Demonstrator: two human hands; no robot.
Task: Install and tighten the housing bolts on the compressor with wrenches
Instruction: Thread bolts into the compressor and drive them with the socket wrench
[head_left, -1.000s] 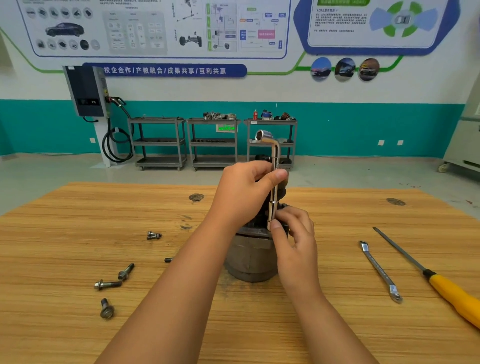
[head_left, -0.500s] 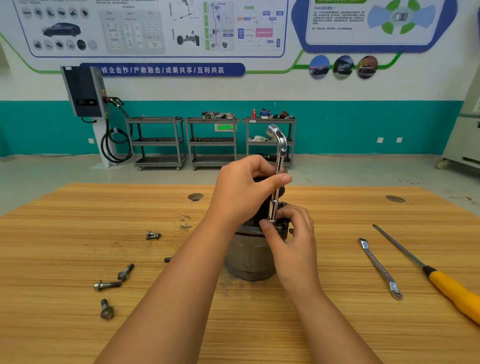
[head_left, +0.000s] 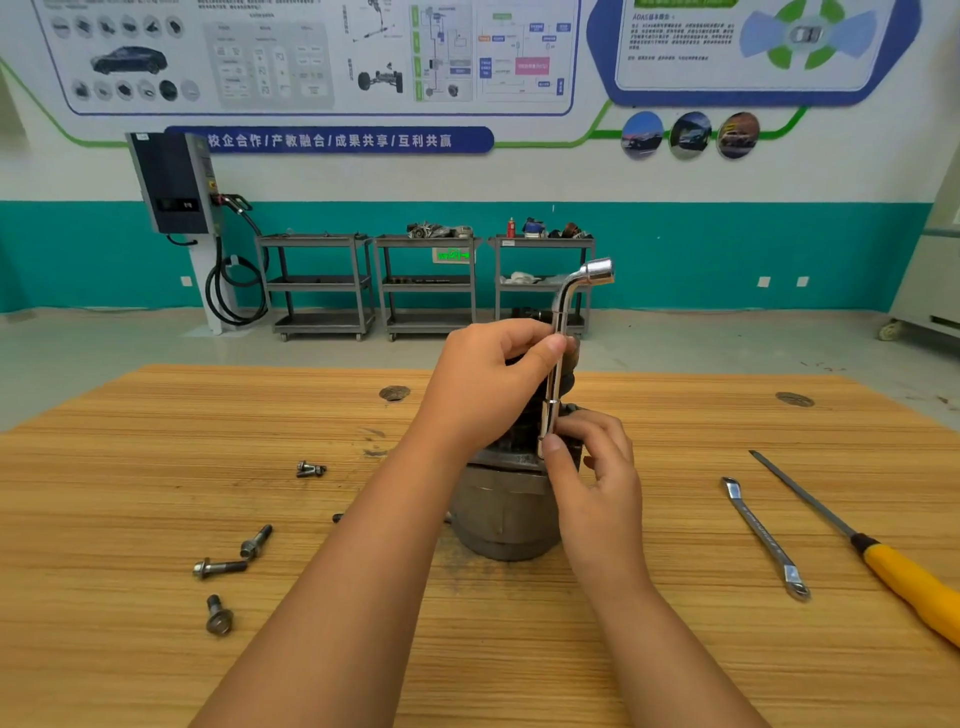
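A wooden tabletop (head_left: 156, 467) is set before a teal-banded wall, with the compressor (head_left: 498, 519) standing at its middle. The L-shaped wrench (head_left: 562, 317) is gripped at mid-shaft by the left hand (head_left: 483, 384) and pinched near its foot by the right hand (head_left: 597, 483). Its long axis is held upright on the compressor's top, the bent socket end pointing right.

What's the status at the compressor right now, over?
Left hand grips L-wrench shaft; right hand pinches its lower end. It stands upright on compressor. Loose bolts lie left, nothing blocking.
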